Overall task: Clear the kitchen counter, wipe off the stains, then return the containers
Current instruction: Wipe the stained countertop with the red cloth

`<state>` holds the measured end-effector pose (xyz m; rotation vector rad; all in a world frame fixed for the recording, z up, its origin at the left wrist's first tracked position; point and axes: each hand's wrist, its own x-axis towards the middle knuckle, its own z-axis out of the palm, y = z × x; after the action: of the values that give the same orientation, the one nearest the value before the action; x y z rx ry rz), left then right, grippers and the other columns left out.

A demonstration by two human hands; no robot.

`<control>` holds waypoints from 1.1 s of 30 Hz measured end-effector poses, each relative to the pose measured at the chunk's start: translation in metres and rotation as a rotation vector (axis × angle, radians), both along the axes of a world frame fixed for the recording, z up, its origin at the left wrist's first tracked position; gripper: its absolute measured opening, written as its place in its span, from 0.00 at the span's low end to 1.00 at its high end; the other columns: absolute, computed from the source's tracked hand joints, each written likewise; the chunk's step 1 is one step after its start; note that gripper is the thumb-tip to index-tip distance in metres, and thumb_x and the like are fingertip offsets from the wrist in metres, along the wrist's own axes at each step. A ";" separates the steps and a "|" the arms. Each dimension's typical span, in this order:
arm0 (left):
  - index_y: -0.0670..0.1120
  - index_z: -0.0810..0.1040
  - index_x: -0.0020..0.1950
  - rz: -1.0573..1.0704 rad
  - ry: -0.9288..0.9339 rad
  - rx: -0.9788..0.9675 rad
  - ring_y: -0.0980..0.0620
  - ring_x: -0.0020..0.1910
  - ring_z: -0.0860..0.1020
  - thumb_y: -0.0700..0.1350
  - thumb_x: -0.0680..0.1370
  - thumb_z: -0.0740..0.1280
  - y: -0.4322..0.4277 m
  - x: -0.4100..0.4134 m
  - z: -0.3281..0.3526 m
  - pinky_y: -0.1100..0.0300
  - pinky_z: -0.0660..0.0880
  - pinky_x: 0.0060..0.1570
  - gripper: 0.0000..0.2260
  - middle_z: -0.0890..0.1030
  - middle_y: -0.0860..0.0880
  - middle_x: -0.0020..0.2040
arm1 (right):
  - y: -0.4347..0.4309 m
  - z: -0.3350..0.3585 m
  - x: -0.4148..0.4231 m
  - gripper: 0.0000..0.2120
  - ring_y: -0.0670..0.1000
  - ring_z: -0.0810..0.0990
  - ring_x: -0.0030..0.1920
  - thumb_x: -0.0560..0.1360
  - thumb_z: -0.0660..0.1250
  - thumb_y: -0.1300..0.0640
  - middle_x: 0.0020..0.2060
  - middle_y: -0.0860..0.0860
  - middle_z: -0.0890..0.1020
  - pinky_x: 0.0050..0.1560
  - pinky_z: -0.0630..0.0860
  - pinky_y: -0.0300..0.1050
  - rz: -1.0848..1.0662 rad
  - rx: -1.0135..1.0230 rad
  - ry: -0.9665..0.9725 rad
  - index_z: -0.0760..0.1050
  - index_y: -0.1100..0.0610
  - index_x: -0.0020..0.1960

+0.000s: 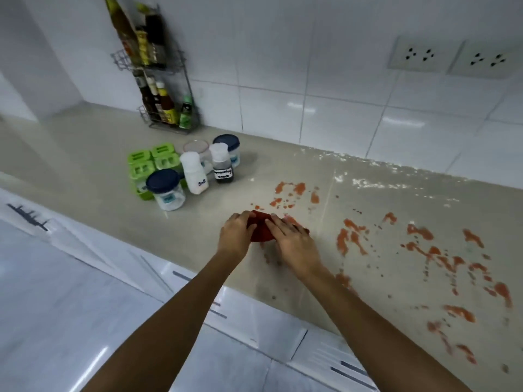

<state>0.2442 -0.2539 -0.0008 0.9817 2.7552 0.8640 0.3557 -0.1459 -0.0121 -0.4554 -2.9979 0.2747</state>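
A small dark red cloth (261, 231) lies on the beige counter (93, 165) between my two hands. My left hand (235, 236) curls its fingers round the cloth's left edge. My right hand (294, 244) lies flat on its right side with straight fingers pressing down. Orange-red stains (418, 244) are smeared across the counter to the right and just behind the cloth. The containers stand grouped at the back left: green lidded boxes (150, 165), a blue-lidded jar (167, 190), a white salt shaker (195, 174), a dark seasoning shaker (222, 164) and two more jars behind.
A wire rack (167, 89) of sauce bottles hangs on the tiled wall at the counter's back. Two wall sockets (452, 56) sit at the upper right. White cabinet fronts (254, 321) run below the counter's front edge, with a pale tiled floor beyond.
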 end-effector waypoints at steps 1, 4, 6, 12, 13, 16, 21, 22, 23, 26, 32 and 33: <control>0.44 0.75 0.62 0.016 0.001 -0.006 0.43 0.53 0.76 0.42 0.78 0.63 -0.014 -0.011 -0.004 0.53 0.71 0.53 0.13 0.78 0.41 0.56 | -0.014 -0.003 -0.014 0.28 0.54 0.51 0.76 0.81 0.53 0.63 0.77 0.49 0.50 0.74 0.50 0.52 0.008 -0.007 -0.009 0.47 0.52 0.77; 0.44 0.75 0.63 0.052 -0.001 0.009 0.44 0.52 0.77 0.41 0.79 0.62 -0.053 -0.047 -0.017 0.54 0.72 0.52 0.13 0.78 0.42 0.55 | -0.055 -0.016 -0.056 0.28 0.55 0.49 0.77 0.81 0.52 0.63 0.77 0.49 0.48 0.75 0.47 0.54 0.012 -0.032 -0.030 0.45 0.52 0.77; 0.45 0.75 0.63 0.047 -0.003 0.019 0.44 0.51 0.76 0.40 0.79 0.61 -0.070 -0.066 -0.026 0.57 0.71 0.51 0.13 0.77 0.42 0.55 | -0.075 -0.022 -0.073 0.29 0.56 0.48 0.77 0.81 0.51 0.64 0.77 0.50 0.47 0.75 0.44 0.53 0.009 -0.037 -0.042 0.44 0.53 0.77; 0.45 0.76 0.62 -0.038 0.040 0.056 0.44 0.53 0.76 0.38 0.77 0.62 -0.096 -0.097 -0.054 0.54 0.72 0.54 0.14 0.78 0.44 0.56 | -0.108 -0.040 -0.099 0.30 0.57 0.44 0.77 0.80 0.53 0.63 0.77 0.54 0.47 0.75 0.42 0.53 -0.015 -0.083 -0.149 0.43 0.57 0.77; 0.45 0.76 0.63 -0.035 0.068 0.050 0.44 0.54 0.76 0.39 0.77 0.62 -0.099 -0.098 -0.057 0.53 0.72 0.55 0.14 0.78 0.44 0.57 | -0.111 -0.044 -0.101 0.29 0.57 0.45 0.77 0.80 0.53 0.62 0.77 0.55 0.49 0.75 0.42 0.53 -0.021 -0.089 -0.172 0.44 0.57 0.77; 0.42 0.76 0.63 -0.001 0.144 -0.027 0.41 0.60 0.76 0.47 0.78 0.54 -0.105 -0.102 -0.068 0.47 0.70 0.61 0.19 0.78 0.42 0.61 | -0.117 -0.050 -0.104 0.29 0.58 0.59 0.74 0.74 0.55 0.52 0.74 0.56 0.63 0.72 0.54 0.58 -0.075 -0.036 -0.162 0.59 0.58 0.75; 0.39 0.67 0.71 0.038 0.127 -0.119 0.42 0.73 0.62 0.52 0.79 0.45 -0.120 -0.106 -0.084 0.47 0.52 0.71 0.27 0.67 0.41 0.72 | -0.119 -0.050 -0.114 0.31 0.61 0.48 0.76 0.75 0.38 0.39 0.77 0.50 0.52 0.73 0.45 0.59 0.008 -0.001 -0.165 0.48 0.45 0.77; 0.39 0.66 0.71 0.023 0.138 -0.131 0.42 0.73 0.62 0.52 0.80 0.46 -0.125 -0.107 -0.087 0.47 0.51 0.70 0.26 0.66 0.40 0.72 | -0.119 -0.050 -0.115 0.30 0.60 0.48 0.76 0.76 0.39 0.39 0.77 0.51 0.52 0.73 0.46 0.60 0.024 0.021 -0.169 0.47 0.44 0.76; 0.39 0.66 0.71 0.005 0.149 -0.151 0.41 0.72 0.63 0.51 0.80 0.47 -0.128 -0.107 -0.090 0.46 0.52 0.70 0.25 0.66 0.40 0.72 | -0.118 -0.053 -0.117 0.28 0.60 0.51 0.76 0.77 0.39 0.40 0.77 0.51 0.54 0.72 0.49 0.61 0.036 0.035 -0.195 0.49 0.43 0.76; 0.38 0.68 0.69 -0.031 0.176 -0.213 0.40 0.70 0.66 0.50 0.80 0.48 -0.134 -0.103 -0.094 0.43 0.55 0.68 0.24 0.69 0.39 0.70 | -0.118 -0.058 -0.120 0.26 0.60 0.60 0.74 0.78 0.41 0.42 0.75 0.51 0.61 0.68 0.59 0.65 -0.008 0.041 -0.246 0.55 0.42 0.75; 0.40 0.58 0.75 -0.057 0.188 -0.277 0.44 0.76 0.55 0.54 0.78 0.42 -0.136 -0.101 -0.097 0.50 0.45 0.72 0.29 0.59 0.42 0.76 | -0.102 -0.056 -0.127 0.23 0.55 0.49 0.77 0.81 0.40 0.44 0.77 0.47 0.51 0.72 0.49 0.62 -0.070 0.018 -0.237 0.47 0.41 0.76; 0.41 0.56 0.76 -0.058 0.190 -0.282 0.44 0.76 0.53 0.55 0.77 0.40 -0.136 -0.102 -0.097 0.51 0.44 0.72 0.30 0.57 0.42 0.76 | -0.098 -0.056 -0.126 0.23 0.55 0.47 0.77 0.82 0.43 0.46 0.77 0.47 0.49 0.72 0.47 0.62 -0.094 0.009 -0.231 0.46 0.40 0.76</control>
<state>0.1425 -0.3898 -0.0981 1.1313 2.8786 0.3753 0.2296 -0.2439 -0.0683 -0.6681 -3.1861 0.2145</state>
